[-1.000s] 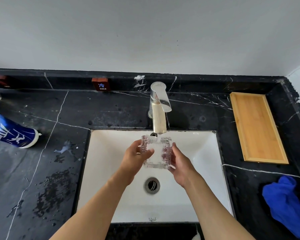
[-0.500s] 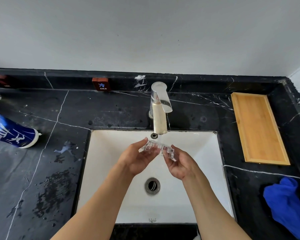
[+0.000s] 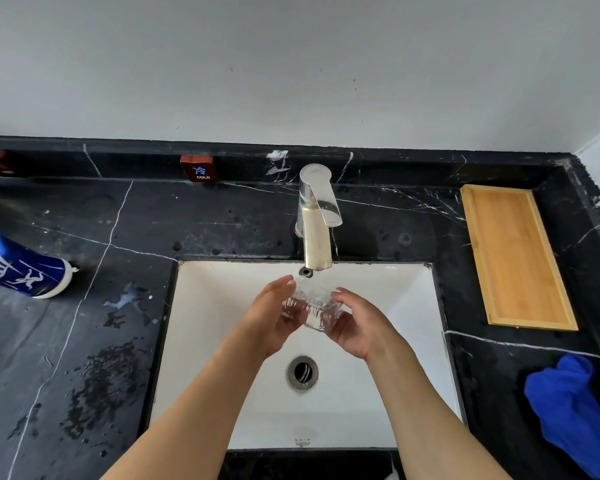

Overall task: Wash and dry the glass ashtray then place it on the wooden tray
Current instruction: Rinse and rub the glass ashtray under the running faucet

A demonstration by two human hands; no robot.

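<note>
Left hand: our left hand (image 3: 274, 315) curls around the left side of the glass ashtray (image 3: 310, 308), fingers partly closed on it
Right hand: our right hand (image 3: 359, 322) cups the ashtray's right side, thumb and fingers bent around its edge
Glass ashtray: we hold it between both hands, over the sink and just below the faucet's spout; it looks blurred, so we cannot tell its tilt
Faucet: the faucet (image 3: 316, 220) stands at the sink's back rim
Sink: the white sink (image 3: 406, 306) has its drain (image 3: 302, 372) below our hands
Wooden tray: the wooden tray (image 3: 513, 254) lies right of the sink on the black marble counter (image 3: 118, 341), well apart from the ashtray
Blue cloth: the blue cloth (image 3: 575, 410) sits crumpled right of the sink, nearer us than the tray
Bottle: a blue bottle (image 3: 18, 268) lies left of the sink
Label: a red tag marked COLD (image 3: 199, 169) sits behind the sink, left of the faucet
</note>
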